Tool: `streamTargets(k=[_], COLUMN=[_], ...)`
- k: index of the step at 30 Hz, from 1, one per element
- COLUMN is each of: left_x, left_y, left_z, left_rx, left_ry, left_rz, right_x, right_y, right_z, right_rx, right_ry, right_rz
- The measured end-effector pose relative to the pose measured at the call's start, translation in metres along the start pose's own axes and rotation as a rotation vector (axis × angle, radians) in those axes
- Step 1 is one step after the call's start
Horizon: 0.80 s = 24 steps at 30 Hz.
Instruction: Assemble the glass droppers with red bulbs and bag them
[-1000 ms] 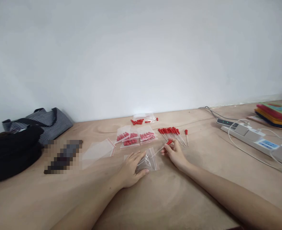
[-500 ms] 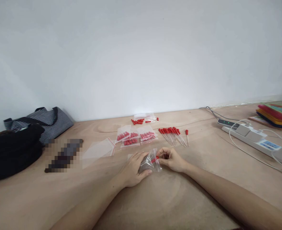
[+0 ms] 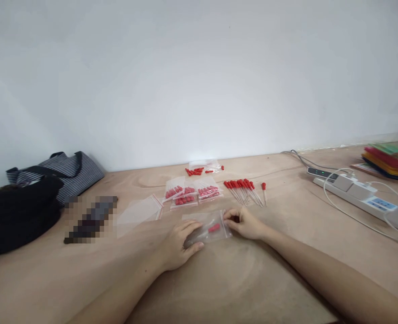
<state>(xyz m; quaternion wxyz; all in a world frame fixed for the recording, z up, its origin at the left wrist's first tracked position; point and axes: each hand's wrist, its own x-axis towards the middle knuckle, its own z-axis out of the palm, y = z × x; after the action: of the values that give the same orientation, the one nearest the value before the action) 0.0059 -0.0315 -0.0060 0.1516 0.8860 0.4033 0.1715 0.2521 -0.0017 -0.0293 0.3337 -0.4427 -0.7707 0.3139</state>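
A clear zip-lock bag [image 3: 204, 235] lies flat on the table between my hands, with one red-bulbed dropper [image 3: 214, 228] inside it. Across the bag's left end rests my left hand [image 3: 180, 243], fingers and thumb spread apart. My right hand [image 3: 244, 223] pinches the bag's right edge at the zip strip, fingers curled. Beyond the right hand, a row of glass droppers [image 3: 241, 186] with red bulbs lies side by side, and a single dropper [image 3: 264, 189] sits just right of them. Filled bags of droppers [image 3: 184, 199] are grouped behind my left hand.
Flat clear bags [image 3: 136, 215] lie at left, near a pixelated dark object [image 3: 91, 220], a black bag [image 3: 20, 216] and a striped bag [image 3: 80, 173]. Loose red bulbs [image 3: 194, 171] are near the wall. At right stand a power strip [image 3: 361, 198] with cables and a colourful stack [image 3: 388, 162].
The red-bulbed dropper has gone from my right fingers into the bag. The bag now lies flatter, my left hand has shifted left, and my right hand is at the bag's edge.
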Motion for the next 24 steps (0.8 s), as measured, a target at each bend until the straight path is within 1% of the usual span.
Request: streamTargets(k=[2,4,5,8,10,14,18,22,24], left_x=[0.0,0.001,0.002,0.003,0.003,0.003,0.003,0.003,0.003], left_y=[0.0,0.001,0.002,0.002,0.002,0.001,0.002,0.001,0.001], left_z=[0.0,0.0,0.001,0.001,0.001,0.001,0.0,0.001,0.001], left_rx=[-0.001,0.001,0.0,-0.01,-0.014,-0.011,-0.005,-0.001,-0.002], left_ry=[-0.006,0.002,0.01,0.026,0.025,0.014,0.014,0.015,0.013], left_rz=[-0.011,-0.011,-0.011,-0.009,-0.005,-0.003,0.002,0.006,0.009], right_x=[0.008,0.018,0.023,0.034,0.038,0.042,0.046,0.044,0.037], right_y=[0.007,0.014,0.017,0.026,0.03,0.033,0.031,0.023,0.016], right_z=[-0.016,-0.036,-0.045,-0.063,-0.065,-0.055,-0.049,-0.055,-0.057], right_rx=[-0.143,-0.393,-0.518,-0.615,-0.634,-0.654,-0.644,-0.615,-0.5], right_ry=[0.132,0.312,0.354,0.393,0.384,0.361,0.354,0.359,0.367], right_rz=[0.145,0.285,0.392,0.515,0.549,0.597,0.61,0.57,0.483])
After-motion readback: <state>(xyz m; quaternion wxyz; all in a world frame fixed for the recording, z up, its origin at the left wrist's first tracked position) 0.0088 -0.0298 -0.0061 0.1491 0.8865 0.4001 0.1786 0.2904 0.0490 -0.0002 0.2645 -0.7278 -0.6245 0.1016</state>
